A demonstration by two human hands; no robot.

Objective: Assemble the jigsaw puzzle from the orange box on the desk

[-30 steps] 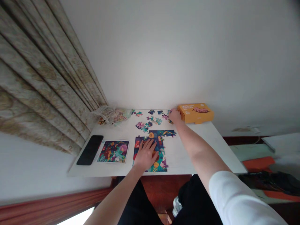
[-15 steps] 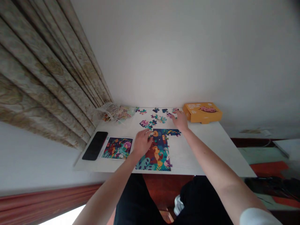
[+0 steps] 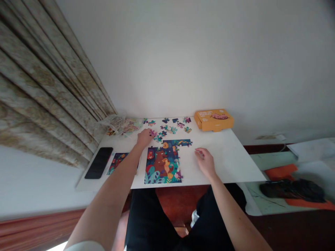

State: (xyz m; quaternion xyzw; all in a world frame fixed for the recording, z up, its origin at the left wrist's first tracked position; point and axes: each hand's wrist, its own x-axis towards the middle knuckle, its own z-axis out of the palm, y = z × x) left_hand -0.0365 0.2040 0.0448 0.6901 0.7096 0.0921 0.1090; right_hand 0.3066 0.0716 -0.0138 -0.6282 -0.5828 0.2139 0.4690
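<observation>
A partly joined jigsaw puzzle (image 3: 163, 164) lies flat near the table's front edge, showing a brown bear among colourful plants. Its top row reaches out to the right. Beyond its upper left corner, my left hand (image 3: 144, 138) has its fingertips closed on a pink puzzle piece (image 3: 153, 133) at table level. My right hand (image 3: 206, 163) hovers or rests to the right of the puzzle, fingers loosely bent and apart, with nothing visible in them. Loose puzzle pieces (image 3: 170, 129) are scattered behind the puzzle. My left forearm partly covers the printed reference picture (image 3: 117, 160).
On the table (image 3: 225, 157), a black phone (image 3: 99, 162) lies at the left. A clear plastic bag of pieces (image 3: 121, 125) sits at the back left by the curtain (image 3: 65, 80). At the back right stands an orange puzzle box (image 3: 214, 120), close to the wall.
My left hand has gone from the puzzle's left side to the pink piece at the back left. My right hand has drawn back from the far loose pieces. The view has shifted slightly.
</observation>
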